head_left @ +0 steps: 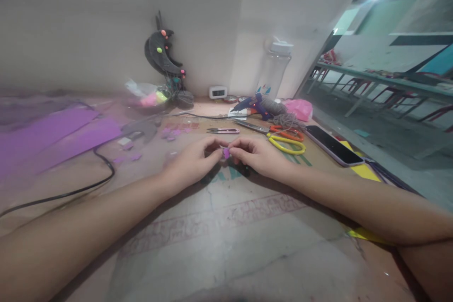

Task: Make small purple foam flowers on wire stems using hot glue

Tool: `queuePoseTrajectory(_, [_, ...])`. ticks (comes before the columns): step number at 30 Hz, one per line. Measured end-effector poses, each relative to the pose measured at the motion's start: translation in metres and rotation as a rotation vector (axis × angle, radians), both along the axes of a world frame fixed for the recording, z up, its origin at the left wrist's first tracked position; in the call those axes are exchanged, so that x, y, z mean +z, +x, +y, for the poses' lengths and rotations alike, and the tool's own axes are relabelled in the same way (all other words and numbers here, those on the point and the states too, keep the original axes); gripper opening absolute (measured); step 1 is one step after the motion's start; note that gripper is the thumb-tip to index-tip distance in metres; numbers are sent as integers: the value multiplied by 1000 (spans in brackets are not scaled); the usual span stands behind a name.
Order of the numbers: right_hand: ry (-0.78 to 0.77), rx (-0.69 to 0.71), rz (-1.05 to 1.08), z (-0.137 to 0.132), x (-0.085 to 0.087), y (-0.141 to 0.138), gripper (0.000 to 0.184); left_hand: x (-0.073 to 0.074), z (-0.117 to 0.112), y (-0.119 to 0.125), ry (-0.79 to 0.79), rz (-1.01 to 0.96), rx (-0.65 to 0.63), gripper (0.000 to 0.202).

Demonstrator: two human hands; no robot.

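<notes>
A small purple piece [227, 153], perhaps foam or paper, is pinched between the fingertips of both hands above the middle of the table. My left hand [200, 158] grips its left side with thumb and forefinger. From the right, my right hand [256, 155] holds it the same way. Just beyond the fingers lie pink thread snips [222, 130]. Scissors [287, 140] with a yellow and an orange handle rest beyond my right hand. Small purple scraps [173, 133] are scattered past my left hand.
Purple sheets [71, 137] and a black cable [102, 155] lie at left. Along the back stand a dark crescent ornament [159, 54], a small clock [217, 92] and a clear bottle [274, 71]. A blue glue gun [258, 105], grey yarn [279, 115] and a phone [334, 145] are at right.
</notes>
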State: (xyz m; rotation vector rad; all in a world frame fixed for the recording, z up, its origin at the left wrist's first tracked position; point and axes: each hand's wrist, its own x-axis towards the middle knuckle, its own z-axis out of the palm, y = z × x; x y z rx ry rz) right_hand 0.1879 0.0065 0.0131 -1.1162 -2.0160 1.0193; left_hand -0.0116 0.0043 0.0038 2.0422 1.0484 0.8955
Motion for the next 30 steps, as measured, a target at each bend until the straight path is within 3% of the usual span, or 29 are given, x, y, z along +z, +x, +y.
queuePoseTrajectory(7, [72,-48,-95,-1,4,-1,17,4,-2,-2,139,140,116,24])
queuePoseTrajectory(15, [155,-78,-122,2,2,1,18,6,-9,-2,356,191,110,19])
queuePoseTrajectory(23, [144,-83,-81,2,0,1,19,1,0,-3,210,189,110,20])
queuePoseTrajectory(30, [191,-22,-111,0,1,4,24,5,-3,-3,253,178,76,21])
